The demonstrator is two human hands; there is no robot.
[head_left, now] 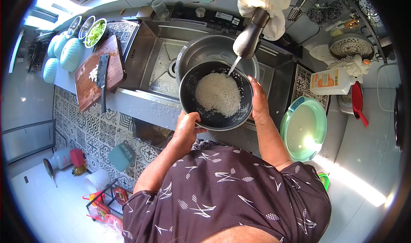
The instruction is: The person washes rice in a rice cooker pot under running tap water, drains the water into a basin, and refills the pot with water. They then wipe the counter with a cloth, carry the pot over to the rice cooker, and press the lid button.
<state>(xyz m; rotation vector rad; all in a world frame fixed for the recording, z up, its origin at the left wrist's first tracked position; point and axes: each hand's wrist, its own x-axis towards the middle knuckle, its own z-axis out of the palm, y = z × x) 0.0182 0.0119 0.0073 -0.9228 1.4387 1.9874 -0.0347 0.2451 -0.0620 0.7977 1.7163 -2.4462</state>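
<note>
One metal sink (160, 67) fills the middle of the frame, where the left hand (185, 125) and right hand (259, 99) are clamped on a black pot (190, 89) of white rice (217, 94). Water (233, 66) runs into it from the tap (247, 44), a big metal bowl (199, 50) sits just behind, and at the upper left a knife (102, 72) lies on a wooden board (87, 95)
</note>
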